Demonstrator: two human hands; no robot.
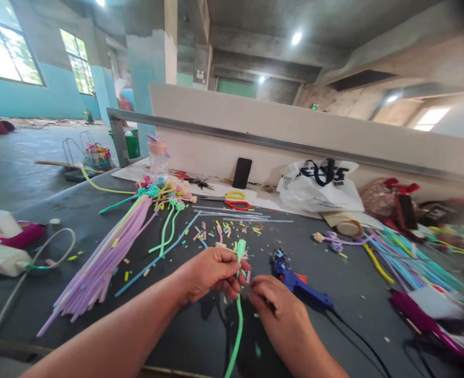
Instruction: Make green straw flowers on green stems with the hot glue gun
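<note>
My left hand (210, 274) pinches a light-green chenille stem (239, 323) between thumb and fingers. The stem has a thicker, bundled top above the fingertips, and its long tail hangs down toward the near table edge. Close by on the right, my right hand (281, 310) has its fingers curled together near the stem. A small pinkish piece shows by its fingertips; whether they grip it I cannot tell. To the right of the hands lies a blue glue gun (305, 289), its nozzle end messy with residue. Small cut bits (228, 229) of coloured stem are scattered beyond the hands.
Purple chenille stems (106, 252) lie at left below a heap of small flowers (165, 189). Scissors (235, 200), clear glue sticks (240, 214), a phone (242, 173), a bottle (158, 160) and a white bag (320, 186) sit farther back. Blue-purple stems (417, 257) lie right.
</note>
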